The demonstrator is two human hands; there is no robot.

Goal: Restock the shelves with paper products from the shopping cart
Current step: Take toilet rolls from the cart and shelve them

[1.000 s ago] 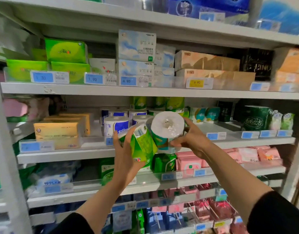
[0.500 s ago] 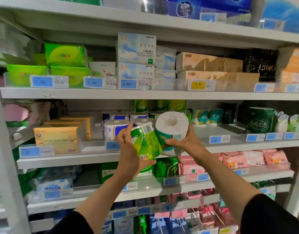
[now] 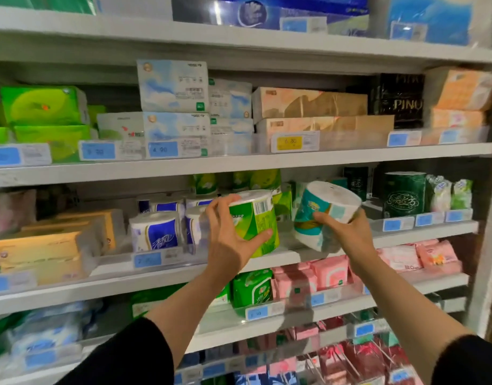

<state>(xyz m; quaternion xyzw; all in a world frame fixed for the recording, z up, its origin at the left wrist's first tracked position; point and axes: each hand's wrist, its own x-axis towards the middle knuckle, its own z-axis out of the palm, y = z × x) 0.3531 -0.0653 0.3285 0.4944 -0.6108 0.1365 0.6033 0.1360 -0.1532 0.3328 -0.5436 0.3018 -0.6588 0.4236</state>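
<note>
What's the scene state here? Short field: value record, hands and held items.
left hand: grips green-wrapped roll, upright, at the shelf front
right hand: holds teal-wrapped roll, tilted, end face up and to the right
target shelf: middle shelf, toilet rolls
neighbours: blue-wrapped rolls left of the green one; dark green roll further right
placed: cannot tell whether either roll rests on the shelf

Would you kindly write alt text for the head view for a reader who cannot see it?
A person's left hand grips a green-wrapped toilet roll and the right hand a tilted teal-wrapped roll, both at a store shelf stocked with blue-wrapped rolls and tissue packs.
</note>
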